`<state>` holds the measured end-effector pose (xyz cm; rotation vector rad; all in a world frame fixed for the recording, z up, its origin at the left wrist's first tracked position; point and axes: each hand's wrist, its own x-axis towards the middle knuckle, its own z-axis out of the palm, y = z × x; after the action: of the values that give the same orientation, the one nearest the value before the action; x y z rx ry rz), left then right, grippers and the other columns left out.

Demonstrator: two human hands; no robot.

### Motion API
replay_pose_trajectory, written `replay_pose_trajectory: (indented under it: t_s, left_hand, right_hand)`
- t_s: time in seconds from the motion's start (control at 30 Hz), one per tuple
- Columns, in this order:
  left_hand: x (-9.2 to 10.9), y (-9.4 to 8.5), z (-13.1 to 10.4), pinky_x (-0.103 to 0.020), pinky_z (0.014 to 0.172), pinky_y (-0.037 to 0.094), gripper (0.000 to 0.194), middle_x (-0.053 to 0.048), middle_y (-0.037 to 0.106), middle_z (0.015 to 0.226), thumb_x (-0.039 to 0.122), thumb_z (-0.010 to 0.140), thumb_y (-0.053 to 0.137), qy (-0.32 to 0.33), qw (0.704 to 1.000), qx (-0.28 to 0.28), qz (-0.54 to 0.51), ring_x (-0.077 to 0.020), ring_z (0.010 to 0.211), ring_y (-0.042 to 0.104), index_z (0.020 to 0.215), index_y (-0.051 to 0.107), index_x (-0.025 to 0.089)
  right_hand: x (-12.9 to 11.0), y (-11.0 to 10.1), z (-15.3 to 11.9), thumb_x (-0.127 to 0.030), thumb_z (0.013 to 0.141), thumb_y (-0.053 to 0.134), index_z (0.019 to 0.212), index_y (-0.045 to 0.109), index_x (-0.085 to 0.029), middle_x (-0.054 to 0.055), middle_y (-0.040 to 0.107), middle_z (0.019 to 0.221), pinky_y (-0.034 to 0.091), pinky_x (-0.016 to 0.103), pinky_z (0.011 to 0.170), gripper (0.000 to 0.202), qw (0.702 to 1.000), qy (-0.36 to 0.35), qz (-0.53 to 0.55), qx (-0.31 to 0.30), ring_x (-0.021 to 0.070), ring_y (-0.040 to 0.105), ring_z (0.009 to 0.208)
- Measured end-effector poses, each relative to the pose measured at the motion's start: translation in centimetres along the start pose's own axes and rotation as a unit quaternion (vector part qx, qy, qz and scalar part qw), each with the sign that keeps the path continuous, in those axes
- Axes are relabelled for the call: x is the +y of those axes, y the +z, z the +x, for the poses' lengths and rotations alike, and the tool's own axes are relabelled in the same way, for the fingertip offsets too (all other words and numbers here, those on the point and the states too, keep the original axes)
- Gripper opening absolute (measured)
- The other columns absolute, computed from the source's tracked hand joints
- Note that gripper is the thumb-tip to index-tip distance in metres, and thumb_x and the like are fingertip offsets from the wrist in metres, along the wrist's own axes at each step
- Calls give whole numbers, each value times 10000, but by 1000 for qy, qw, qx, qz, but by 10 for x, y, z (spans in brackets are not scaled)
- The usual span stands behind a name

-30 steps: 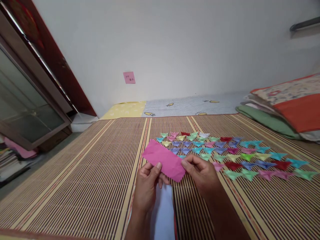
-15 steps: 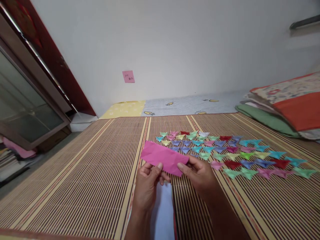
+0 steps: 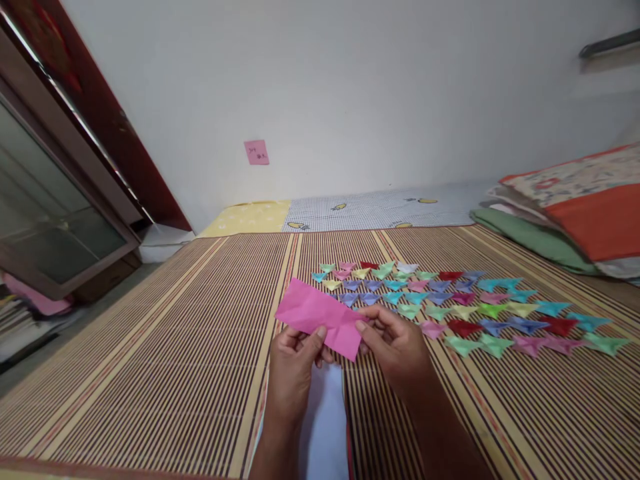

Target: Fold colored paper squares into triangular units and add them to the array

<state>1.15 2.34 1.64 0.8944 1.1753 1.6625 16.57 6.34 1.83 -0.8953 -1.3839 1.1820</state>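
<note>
Step in hand (judged): handling/creasing of pink paper (image 3: 320, 310) btwn both hands. Faint creases show nr its middle and R part; can't tell if single layer or doubled.

L hand (image 3: 294, 373): part-closed, pinch grip. Thumb on near face at lower edge, abt mid-length; fingers curled under/behind, partly hidden. Has hold of paper, nothing else seen.

R hand (image 3: 400, 347): also part-closed, thumb on near face at R end, fingers behind. Pinching same paper; exact fingertip contact behind not visible.

Paper pos.: in front of both hands, spanning the gap btwn them. Tilted, upper L end free and reaching past L thumb; lower R corner hangs free below R thumb. Looks held up over mat (image 3: 175, 347); clearance can't be judged.

Next move (judged): calls for light, even pinch at both ends, edges lined up before any crease is pressed, w/ free L end kept flat. Risk: off-line crease or crumple if one side pulls harder.

Nearby: folded bits (image 3: 495, 345), var. colours, in rows on mat, beyond and to R of R hand. Blue cloth (image 3: 324, 427) btwn forearms.
</note>
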Motion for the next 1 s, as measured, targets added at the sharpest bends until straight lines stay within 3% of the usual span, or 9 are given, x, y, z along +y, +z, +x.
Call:
replay_pose_trajectory:
  t_s: [0.13,0.4,0.5,0.57,0.67,0.73,0.83,0.9,1.0]
  left_hand:
    - [-2,-2,1,-188,491,407,277,20,646,507,356,776,827,11,1000,22,-11,-91,464,533,701,648,157]
    - [5,0,-2,-182,505,448,255,17,667,542,315,757,855,-35,992,-27,-116,-88,477,569,722,663,152]
    - [10,1,-1,-175,493,463,280,21,658,523,281,676,906,-69,985,-19,-157,-93,473,599,684,662,145]
    - [11,0,0,-172,485,470,289,16,661,515,278,646,923,-85,984,-11,-159,-96,470,610,682,672,139]
    - [10,-2,2,-162,455,451,296,5,667,505,291,627,929,-100,984,-7,-150,-97,455,604,691,688,133]
    - [9,-1,2,-155,433,429,294,3,661,496,309,636,923,-102,985,-13,-137,-90,433,587,703,703,126]
    - [10,1,0,-164,428,428,300,-27,712,591,361,690,898,-83,990,-28,-114,-92,448,601,731,726,118]
    - [11,3,-1,-175,454,455,302,-47,745,695,380,721,886,-65,992,-43,-97,-112,524,648,794,753,119]
    - [9,4,-2,-182,504,489,345,-57,764,794,348,717,901,-42,995,-56,-66,-136,644,680,961,789,132]
  right_hand:
    - [-3,0,0,-284,878,665,902,719,-186,-44,580,599,434,224,531,114,1000,-3,16,16,112,537,531]
    - [-3,-4,1,-301,919,628,952,725,-188,-29,621,609,481,240,551,153,1000,2,22,3,129,590,552]
    - [-5,-11,2,-235,933,576,1131,725,-229,52,746,967,568,320,784,248,998,-57,-18,-16,192,712,890]
    - [-8,-15,1,-132,883,550,1194,714,-272,71,684,1274,522,401,1003,378,989,-126,-63,-45,229,648,1198]
    - [-12,-17,1,-65,828,564,1151,727,-286,63,568,1453,462,442,1097,425,970,-184,-133,-92,239,582,1310]
    - [-12,-15,1,-78,832,616,1076,741,-261,76,587,1421,486,426,1059,330,963,-198,-161,-92,240,614,1257]
    - [-9,-10,2,-145,899,640,910,729,-221,67,700,1111,522,368,917,118,964,-206,-155,-58,216,673,1059]
    - [-7,-7,2,-192,952,609,860,703,-209,37,690,907,510,331,806,133,970,-190,-145,-33,191,666,890]
    - [-6,-3,1,-219,963,586,832,675,-200,14,663,806,473,307,717,160,975,-165,-147,-22,174,623,764]
